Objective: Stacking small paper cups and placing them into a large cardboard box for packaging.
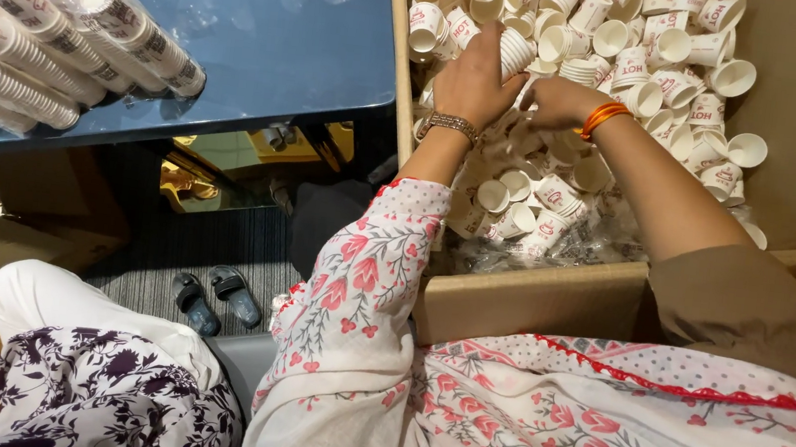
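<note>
We are nesting loose cups in the box (549, 301): left hand (474, 82) holding a short cup stack (514, 52), right hand (557, 102) closing on a cup; next needs alignment.

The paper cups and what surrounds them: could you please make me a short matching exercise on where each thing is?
Things:
1. loose paper cups
2. wrapped cup sleeves
3. sandals
4. orange bangle

Places:
a. on the dark floor
b. on the right hand's wrist
c. in the cardboard box
d. on the blue table

Pairs: 1-c, 2-d, 3-a, 4-b
</note>
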